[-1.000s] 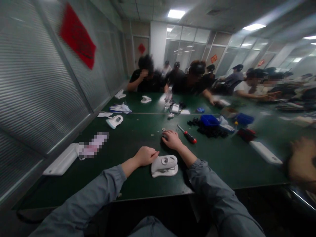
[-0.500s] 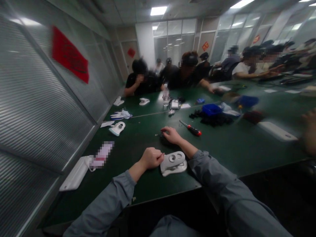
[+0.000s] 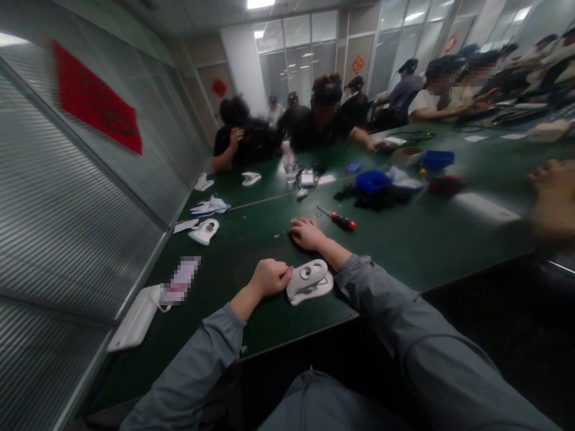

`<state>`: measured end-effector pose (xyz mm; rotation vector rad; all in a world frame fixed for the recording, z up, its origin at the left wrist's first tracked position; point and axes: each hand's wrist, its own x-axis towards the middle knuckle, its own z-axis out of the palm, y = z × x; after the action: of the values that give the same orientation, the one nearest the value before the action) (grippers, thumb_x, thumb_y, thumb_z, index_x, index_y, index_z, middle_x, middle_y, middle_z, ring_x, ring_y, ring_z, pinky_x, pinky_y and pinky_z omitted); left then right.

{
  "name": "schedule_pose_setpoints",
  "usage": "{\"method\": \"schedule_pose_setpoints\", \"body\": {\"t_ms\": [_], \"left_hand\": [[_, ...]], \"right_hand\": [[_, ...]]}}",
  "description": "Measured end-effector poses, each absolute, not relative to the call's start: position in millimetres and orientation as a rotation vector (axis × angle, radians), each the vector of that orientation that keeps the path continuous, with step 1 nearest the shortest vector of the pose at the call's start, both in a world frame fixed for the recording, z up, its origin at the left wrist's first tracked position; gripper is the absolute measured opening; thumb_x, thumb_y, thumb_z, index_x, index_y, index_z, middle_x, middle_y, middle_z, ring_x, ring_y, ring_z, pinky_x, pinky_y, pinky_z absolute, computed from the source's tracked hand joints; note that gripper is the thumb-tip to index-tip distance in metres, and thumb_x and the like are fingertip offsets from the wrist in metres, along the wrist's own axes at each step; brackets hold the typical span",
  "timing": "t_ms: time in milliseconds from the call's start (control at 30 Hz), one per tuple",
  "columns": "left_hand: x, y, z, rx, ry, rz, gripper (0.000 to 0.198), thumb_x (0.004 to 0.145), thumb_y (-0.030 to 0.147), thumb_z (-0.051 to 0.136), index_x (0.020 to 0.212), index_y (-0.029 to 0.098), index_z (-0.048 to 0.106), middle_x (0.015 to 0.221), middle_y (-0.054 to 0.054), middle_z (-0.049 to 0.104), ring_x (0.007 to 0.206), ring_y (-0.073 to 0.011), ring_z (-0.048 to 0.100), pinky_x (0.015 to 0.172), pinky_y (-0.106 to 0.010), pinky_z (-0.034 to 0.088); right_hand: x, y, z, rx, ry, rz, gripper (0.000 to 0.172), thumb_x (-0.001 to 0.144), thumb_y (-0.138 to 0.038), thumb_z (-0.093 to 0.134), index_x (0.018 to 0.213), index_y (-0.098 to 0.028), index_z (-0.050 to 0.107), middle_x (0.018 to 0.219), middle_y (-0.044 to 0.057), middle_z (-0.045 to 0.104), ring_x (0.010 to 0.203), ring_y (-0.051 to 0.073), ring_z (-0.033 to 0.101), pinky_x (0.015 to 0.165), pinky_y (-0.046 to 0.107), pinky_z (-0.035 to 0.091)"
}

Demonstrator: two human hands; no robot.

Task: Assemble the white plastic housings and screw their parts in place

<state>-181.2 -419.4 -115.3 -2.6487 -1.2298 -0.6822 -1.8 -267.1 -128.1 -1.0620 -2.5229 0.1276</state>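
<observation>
My left hand [image 3: 272, 277] is closed in a loose fist, its fingertips at the left edge of a white plastic part [image 3: 307, 282]. Whatever those fingers may hold is hidden. The part lies near the table's front edge and has a rounded upper piece with round holes, tilted over a flat lower piece. Beyond it, my right hand [image 3: 308, 234] rests palm down on the green table [image 3: 251, 239], fingers stretched out and slightly bent. Tiny light scraps lie left of its fingertips. A screwdriver [image 3: 338, 218] with a red and black handle lies past my right hand.
At left lie a second white part [image 3: 204, 231], gloves [image 3: 210, 206] and a white flat case [image 3: 137, 317]. Farther back are a bottle [image 3: 288, 164], a blue tray [image 3: 374, 181] among black pieces, and people seated opposite. Another person's hand [image 3: 554, 185] is at far right.
My view has tilted and shifted, so the scene sits higher and farther left. My right hand has come down flatter onto the table. My left hand stays beside the white part.
</observation>
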Motion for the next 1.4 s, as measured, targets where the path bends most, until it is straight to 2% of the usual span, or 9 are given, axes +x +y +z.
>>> {"method": "schedule_pose_setpoints", "body": {"t_ms": [133, 300, 500, 600, 767, 900, 1100, 1400], "left_hand": [[-182.4, -418.6, -115.6, -2.649, -1.25, -0.673, 0.047, 0.098, 0.028, 0.042, 0.054, 0.017, 0.055, 0.053, -0.001, 0.057, 0.049, -0.0118, 0.045, 0.056, -0.03, 0.029], [-183.0, -418.0, -117.0, -2.67, -1.253, -0.63, 0.047, 0.098, 0.029, 0.042, 0.055, 0.018, 0.055, 0.054, -0.001, 0.057, 0.049, -0.0119, 0.045, 0.056, -0.03, 0.029], [-184.1, -418.1, -116.7, -2.673, -1.298, -0.616, 0.048, 0.099, 0.029, 0.041, 0.055, 0.018, 0.056, 0.055, -0.001, 0.058, 0.05, -0.0121, 0.046, 0.057, -0.03, 0.03], [-184.6, -417.3, -117.7, -2.675, -1.297, -0.613, 0.048, 0.099, 0.029, 0.041, 0.055, 0.018, 0.055, 0.055, -0.001, 0.057, 0.049, -0.0119, 0.045, 0.057, -0.029, 0.03], [-185.1, -415.8, -120.8, -2.674, -1.286, -0.612, 0.046, 0.099, 0.029, 0.041, 0.056, 0.018, 0.056, 0.054, -0.001, 0.058, 0.049, -0.0118, 0.045, 0.056, -0.029, 0.028], [-186.1, -415.3, -121.9, -2.653, -1.294, -0.62, 0.047, 0.099, 0.03, 0.042, 0.056, 0.018, 0.055, 0.055, -0.001, 0.058, 0.049, -0.0118, 0.045, 0.056, -0.029, 0.027], [-186.8, -415.4, -121.0, -2.653, -1.311, -0.608, 0.047, 0.099, 0.031, 0.041, 0.057, 0.018, 0.056, 0.056, -0.001, 0.059, 0.05, -0.012, 0.046, 0.056, -0.03, 0.028], [-186.8, -415.0, -120.8, -2.665, -1.323, -0.626, 0.046, 0.099, 0.031, 0.041, 0.057, 0.018, 0.056, 0.056, -0.001, 0.059, 0.05, -0.012, 0.046, 0.056, -0.03, 0.029]], "right_hand": [[-0.3, -271.6, -126.6, -1.035, -2.553, 0.106, 0.03, 0.092, -0.032, 0.053, 0.116, -0.024, 0.069, 0.13, 0.009, 0.062, 0.129, 0.028, 0.043, 0.106, 0.047, 0.029], [2.8, -264.0, -125.2, -1.042, -2.536, 0.089, 0.036, 0.092, -0.032, 0.052, 0.124, -0.021, 0.064, 0.138, 0.012, 0.057, 0.131, 0.03, 0.041, 0.109, 0.05, 0.025], [6.2, -249.5, -129.4, -1.078, -2.546, 0.136, 0.044, 0.094, -0.037, 0.051, 0.135, -0.022, 0.056, 0.142, 0.012, 0.055, 0.136, 0.033, 0.037, 0.112, 0.055, 0.018], [6.4, -249.7, -130.1, -1.113, -2.547, 0.134, 0.047, 0.094, -0.038, 0.051, 0.137, -0.02, 0.053, 0.142, 0.014, 0.056, 0.135, 0.034, 0.039, 0.111, 0.055, 0.02], [6.1, -257.1, -124.1, -1.11, -2.571, 0.073, 0.042, 0.093, -0.036, 0.053, 0.13, -0.017, 0.059, 0.126, 0.015, 0.066, 0.125, 0.031, 0.05, 0.108, 0.048, 0.027], [5.6, -262.2, -119.6, -1.117, -2.571, 0.053, 0.035, 0.093, -0.024, 0.048, 0.125, -0.017, 0.062, 0.118, 0.014, 0.069, 0.117, 0.028, 0.056, 0.105, 0.042, 0.032], [4.3, -267.7, -118.4, -1.122, -2.552, 0.067, 0.039, 0.09, -0.017, 0.049, 0.128, -0.017, 0.06, 0.117, 0.013, 0.069, 0.114, 0.026, 0.059, 0.102, 0.037, 0.035], [0.7, -274.5, -110.4, -1.069, -2.547, 0.098, 0.031, 0.094, -0.019, 0.046, 0.117, -0.013, 0.066, 0.105, 0.016, 0.071, 0.105, 0.026, 0.062, 0.101, 0.038, 0.035]]}}
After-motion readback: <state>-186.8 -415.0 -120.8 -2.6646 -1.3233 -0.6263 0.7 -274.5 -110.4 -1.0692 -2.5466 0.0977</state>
